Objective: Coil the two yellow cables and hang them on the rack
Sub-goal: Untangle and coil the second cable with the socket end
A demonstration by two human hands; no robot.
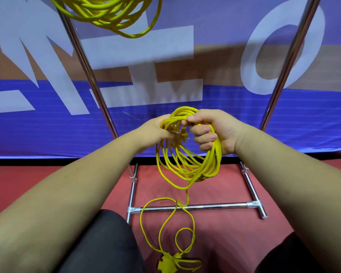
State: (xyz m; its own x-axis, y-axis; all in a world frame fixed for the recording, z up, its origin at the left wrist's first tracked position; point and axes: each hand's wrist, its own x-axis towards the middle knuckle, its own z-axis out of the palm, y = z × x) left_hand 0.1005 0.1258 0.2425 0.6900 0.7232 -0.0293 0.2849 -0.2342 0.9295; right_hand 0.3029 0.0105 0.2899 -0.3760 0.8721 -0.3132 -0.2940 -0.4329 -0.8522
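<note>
A coil of yellow cable (187, 164) hangs in front of me between both hands. My right hand (215, 131) grips the top of the coil in a fist. My left hand (156, 129) pinches the coil's left side near a yellow plug end. A loose tail of the same cable (165, 223) drops to the red floor and ends in a yellow connector (166, 262) between my knees. A second yellow cable coil (110, 14) hangs at the top left, up by the rack's left pole (87, 75); its hanging point is out of frame.
The chrome rack's right pole (287, 66) rises at the right, and its base bars (195, 207) lie on the red floor (224, 233) in front of me. A blue banner (47, 134) with large white letters stands behind the rack. My knees in dark trousers (106, 243) fill the bottom.
</note>
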